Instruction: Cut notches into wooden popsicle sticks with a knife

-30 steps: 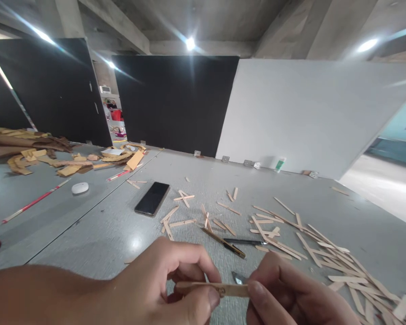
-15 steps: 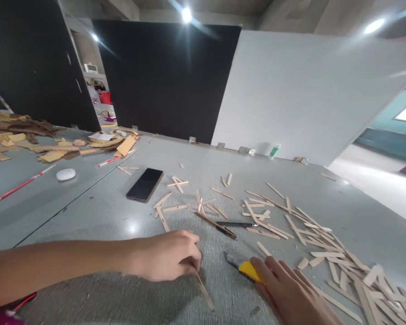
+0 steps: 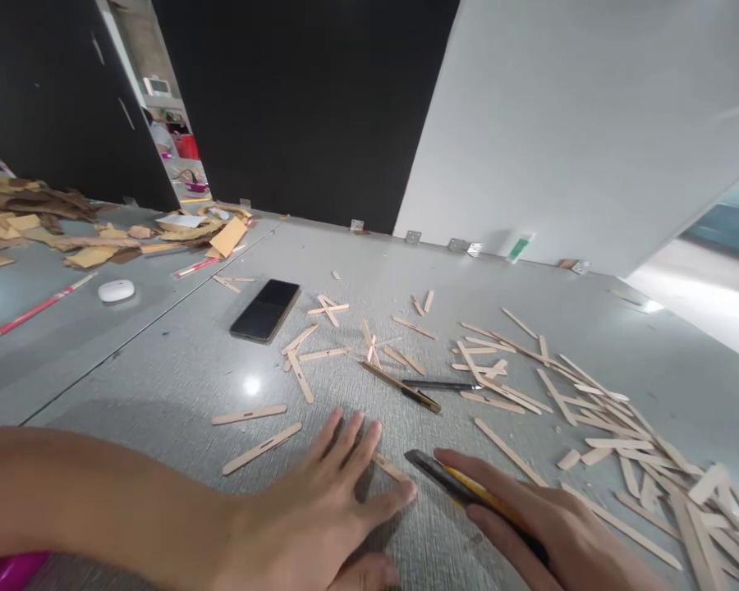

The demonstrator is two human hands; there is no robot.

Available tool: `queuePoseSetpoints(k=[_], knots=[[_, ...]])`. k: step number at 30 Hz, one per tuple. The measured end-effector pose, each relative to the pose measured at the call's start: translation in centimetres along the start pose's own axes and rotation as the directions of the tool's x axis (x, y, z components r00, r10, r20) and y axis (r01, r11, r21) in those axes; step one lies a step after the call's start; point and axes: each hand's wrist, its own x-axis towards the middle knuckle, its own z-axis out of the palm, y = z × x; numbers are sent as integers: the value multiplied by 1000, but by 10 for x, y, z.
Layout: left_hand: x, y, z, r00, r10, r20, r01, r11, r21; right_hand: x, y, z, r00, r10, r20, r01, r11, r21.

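Note:
My left hand (image 3: 332, 497) lies spread on the grey tabletop (image 3: 178, 377), fingers apart. From beneath its index finger pokes a short wooden craft stick (image 3: 389, 468), its other end hidden by the hand. Beyond that hand lie two more craft sticks (image 3: 250, 414), each with a small dark slot. My right hand (image 3: 535, 525) is closed around a yellow and black utility knife (image 3: 461, 488), whose blade points up and left, near the stick but apart from it.
A loose heap of craft sticks (image 3: 646, 468) spreads at the right. Past my hands lie a brown-gold pen-like tool (image 3: 400, 386), a thin black tool (image 3: 440, 385) and a phone (image 3: 266, 310). Paper scraps (image 3: 111, 242) and a white mouse-like case (image 3: 117, 290) are at left.
My left hand has gone from pinching a stick to lying flat with spread fingers. The knife has turned in my right hand, showing its black side. The view has tipped downward.

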Motion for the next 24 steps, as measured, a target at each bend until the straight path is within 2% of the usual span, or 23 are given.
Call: queuePoseSetpoints(k=[4, 8, 10, 12, 17, 24], knots=[[3, -5, 6, 999, 51, 3, -51, 997, -60, 14, -13, -3, 986, -41, 161, 17, 989, 144], [3, 1, 2, 994, -104, 41, 106, 993, -51, 16, -20, 0, 972, -33, 233, -8, 985, 173], [2, 5, 3, 986, -144, 87, 151, 985, -78, 15, -20, 1, 969, -34, 244, -4, 988, 154], [1, 7, 6, 987, -133, 93, 143, 984, -105, 15, -18, 2, 971, -45, 234, 11, 989, 148], [0, 2, 14, 996, -88, -33, 83, 990, -118, 16, -12, 6, 981, -40, 192, 19, 993, 114], [5, -3, -1, 991, -95, 91, 109, 982, -155, 17, -19, 13, 980, -47, 193, 41, 999, 32]])
